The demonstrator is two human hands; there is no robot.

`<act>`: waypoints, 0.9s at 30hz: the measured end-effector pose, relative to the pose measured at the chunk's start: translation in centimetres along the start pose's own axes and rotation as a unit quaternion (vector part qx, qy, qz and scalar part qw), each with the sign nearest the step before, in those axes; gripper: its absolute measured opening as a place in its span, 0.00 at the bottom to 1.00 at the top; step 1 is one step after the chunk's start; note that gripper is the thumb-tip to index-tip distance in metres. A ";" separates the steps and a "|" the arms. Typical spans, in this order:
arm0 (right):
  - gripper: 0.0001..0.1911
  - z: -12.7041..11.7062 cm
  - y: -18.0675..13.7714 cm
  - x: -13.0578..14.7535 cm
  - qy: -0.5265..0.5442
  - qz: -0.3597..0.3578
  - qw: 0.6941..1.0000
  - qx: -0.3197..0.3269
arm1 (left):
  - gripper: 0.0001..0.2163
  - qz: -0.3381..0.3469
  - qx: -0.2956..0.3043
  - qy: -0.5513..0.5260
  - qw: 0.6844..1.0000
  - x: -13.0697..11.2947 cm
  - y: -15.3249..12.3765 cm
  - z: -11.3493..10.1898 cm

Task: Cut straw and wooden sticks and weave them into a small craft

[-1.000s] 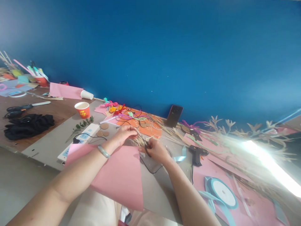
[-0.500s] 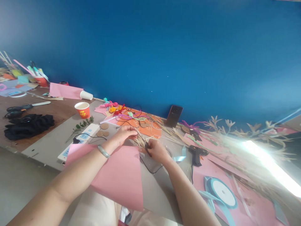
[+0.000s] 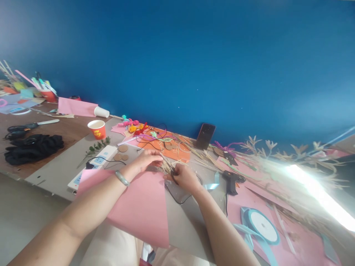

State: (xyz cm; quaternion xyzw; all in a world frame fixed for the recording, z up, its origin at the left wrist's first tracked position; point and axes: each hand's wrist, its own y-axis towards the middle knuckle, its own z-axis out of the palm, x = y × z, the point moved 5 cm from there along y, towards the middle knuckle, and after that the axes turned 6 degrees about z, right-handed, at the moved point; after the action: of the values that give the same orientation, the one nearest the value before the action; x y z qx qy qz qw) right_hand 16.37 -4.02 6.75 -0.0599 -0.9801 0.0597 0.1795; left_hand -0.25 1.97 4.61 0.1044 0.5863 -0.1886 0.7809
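Note:
My right hand (image 3: 184, 178) is closed round the dark handles of a pair of scissors (image 3: 174, 174), whose blades point up and left toward my other hand. Thumb and fingers pinched together, my left hand (image 3: 148, 159) holds something small at the blade tips that I cannot make out. Below both hands lie pale straw-like scraps (image 3: 168, 167). A pink paper sheet (image 3: 138, 207) spreads under my left forearm and hangs over the table's front edge.
To the left are a power strip (image 3: 107, 155), a red paper cup (image 3: 97, 129) and black cloth (image 3: 34, 148). A glue gun (image 3: 232, 181), a ribbon spool (image 3: 263, 226) and dried plant stems (image 3: 267, 147) lie right. A phone (image 3: 205, 136) leans against the blue wall.
Hardly anything differs. The scissor blades and the fingers of my left hand have shifted very slightly; both arms and the table things stay in place.

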 end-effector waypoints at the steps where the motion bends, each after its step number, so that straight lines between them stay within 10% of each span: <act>1: 0.21 0.0 0.0 0.1 0.002 -0.002 1.000 0.001 | 0.08 -0.004 0.002 0.000 1.000 0.0 0.0 0.1; 27: 0.15 0.2 0.0 -0.2 -0.050 0.023 0.997 0.059 | 0.09 -0.082 0.028 0.039 0.995 2.1 0.5 -0.5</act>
State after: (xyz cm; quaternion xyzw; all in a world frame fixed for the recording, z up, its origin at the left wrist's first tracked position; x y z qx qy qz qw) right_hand 16.43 -4.09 6.49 -0.0687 -0.9810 0.1244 0.1323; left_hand 0.01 2.28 2.37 0.0852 0.6172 -0.2644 0.7362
